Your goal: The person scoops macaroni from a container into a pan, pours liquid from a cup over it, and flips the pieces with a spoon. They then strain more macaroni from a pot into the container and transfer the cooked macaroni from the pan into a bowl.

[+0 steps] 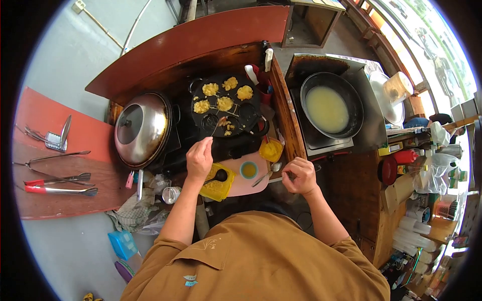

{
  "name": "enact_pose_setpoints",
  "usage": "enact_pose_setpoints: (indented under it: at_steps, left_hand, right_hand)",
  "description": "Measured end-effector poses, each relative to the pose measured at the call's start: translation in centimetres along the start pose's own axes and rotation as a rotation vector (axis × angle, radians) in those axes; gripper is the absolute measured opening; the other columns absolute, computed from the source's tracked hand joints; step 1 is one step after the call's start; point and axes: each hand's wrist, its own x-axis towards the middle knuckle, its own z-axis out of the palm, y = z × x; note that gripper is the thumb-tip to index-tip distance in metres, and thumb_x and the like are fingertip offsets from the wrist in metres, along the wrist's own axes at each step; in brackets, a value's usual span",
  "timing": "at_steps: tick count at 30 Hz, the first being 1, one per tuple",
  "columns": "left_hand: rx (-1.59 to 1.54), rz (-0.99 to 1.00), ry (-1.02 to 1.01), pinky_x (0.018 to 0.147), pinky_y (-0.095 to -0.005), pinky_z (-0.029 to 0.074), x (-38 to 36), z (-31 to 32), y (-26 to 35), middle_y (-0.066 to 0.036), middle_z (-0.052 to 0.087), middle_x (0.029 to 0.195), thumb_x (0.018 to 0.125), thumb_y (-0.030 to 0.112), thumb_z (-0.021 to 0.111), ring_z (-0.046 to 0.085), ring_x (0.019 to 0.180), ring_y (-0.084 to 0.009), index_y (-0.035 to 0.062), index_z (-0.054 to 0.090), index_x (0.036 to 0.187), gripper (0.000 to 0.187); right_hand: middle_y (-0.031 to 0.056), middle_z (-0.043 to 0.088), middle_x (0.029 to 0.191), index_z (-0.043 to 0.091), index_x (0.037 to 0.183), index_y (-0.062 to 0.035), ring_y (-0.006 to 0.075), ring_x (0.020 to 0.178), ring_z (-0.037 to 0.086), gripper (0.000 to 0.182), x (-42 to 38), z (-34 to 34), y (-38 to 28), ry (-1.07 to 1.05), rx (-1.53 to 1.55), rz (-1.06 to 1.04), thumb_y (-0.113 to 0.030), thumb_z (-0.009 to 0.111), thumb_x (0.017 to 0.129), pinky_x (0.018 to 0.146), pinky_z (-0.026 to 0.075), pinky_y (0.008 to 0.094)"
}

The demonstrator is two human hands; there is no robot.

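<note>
My left hand (200, 159) is closed on the thin handle of a spoon (221, 122), whose bowl is over a mould of the black pan (241, 111). Yellow batter pieces (224, 104) fill several moulds, and small bits lie beside the spoon. My right hand (299, 175) is curled shut at the right of the pink board (258, 186); whether anything is inside it is hidden. Between the hands are a yellow container (226, 189) with a black ladle (220, 175) and a small blue-rimmed bowl (248, 170). A metal spoon (275, 167) lies near my right hand.
A lidded wok (142, 130) stands left of the pan. A black wok (331, 105) with pale liquid is at the right, behind a wooden divider (287, 100). Tongs (60, 189) and a grater (56, 141) lie on the red left shelf. A yellow tub (271, 149) is near the pan.
</note>
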Motion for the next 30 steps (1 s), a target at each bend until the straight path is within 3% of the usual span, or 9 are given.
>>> enact_pose_setpoints:
  at_steps: [6,15,18,20,27,30]
  left_hand:
    - [-0.062,0.040,-0.186,0.067,-0.0410,0.055,-1.0,-0.3,-0.2,-0.016,0.070,0.087,0.089,-0.001,0.068,0.069,0.079,-0.0337,0.0000,0.067,0.099,0.011]
    - [-0.005,0.027,-0.062,0.067,-0.0382,0.056,0.4,1.2,-0.3,-0.015,0.071,0.085,0.093,0.003,0.065,0.070,0.075,-0.0305,-0.0009,0.068,0.100,0.009]
    - [-0.422,-0.645,0.095,0.064,-0.0279,0.055,-1.7,0.2,-0.1,-0.008,0.070,0.078,0.102,0.014,0.058,0.067,0.065,-0.0137,-0.0043,0.067,0.103,0.020]
    - [-0.654,-0.890,0.175,0.064,-0.0267,0.055,-3.3,-1.7,-0.2,-0.007,0.069,0.078,0.102,0.016,0.059,0.065,0.065,-0.0126,-0.0044,0.068,0.102,0.022]
    - [-0.814,-1.110,0.083,0.063,-0.0254,0.054,-12.5,-4.9,1.1,-0.009,0.067,0.079,0.102,0.020,0.060,0.064,0.063,-0.0131,-0.0033,0.065,0.102,0.024]
    - [-0.718,-1.067,-0.011,0.062,-0.0243,0.052,-13.6,-3.7,2.1,-0.007,0.068,0.078,0.101,0.019,0.062,0.064,0.064,-0.0113,-0.0039,0.067,0.100,0.023]
  right_hand:
    - [0.0063,0.060,0.063,0.060,0.064,-0.0068,0.0253,0.059,0.060,0.011,-0.1,0.2,-0.1,0.010,-0.012,0.010,-0.005,0.071,0.063,0.053,0.049,0.0355]
    - [0.0068,0.060,0.063,0.060,0.064,-0.0066,0.0262,0.060,0.060,0.011,0.2,0.3,-0.1,-0.025,-0.016,0.004,-0.005,0.071,0.064,0.053,0.049,0.0361]
    - [0.0071,0.059,0.063,0.060,0.064,-0.0064,0.0266,0.060,0.060,0.011,-0.2,0.5,-0.1,-0.026,-0.031,-0.010,-0.006,0.071,0.066,0.054,0.049,0.0366]
    - [0.0069,0.059,0.062,0.061,0.064,-0.0069,0.0268,0.060,0.060,0.013,-0.3,0.8,0.0,-0.052,-0.106,0.029,-0.008,0.072,0.068,0.054,0.049,0.0374]
    - [0.0063,0.060,0.062,0.064,0.064,-0.0077,0.0256,0.061,0.061,0.014,0.0,1.2,-1.0,-0.172,-0.256,0.027,-0.012,0.074,0.072,0.058,0.051,0.0386]
    - [0.0074,0.063,0.064,0.066,0.065,-0.0071,0.0257,0.063,0.063,0.015,-0.1,1.5,-1.1,-0.224,-0.280,0.073,-0.015,0.074,0.075,0.060,0.052,0.0390]
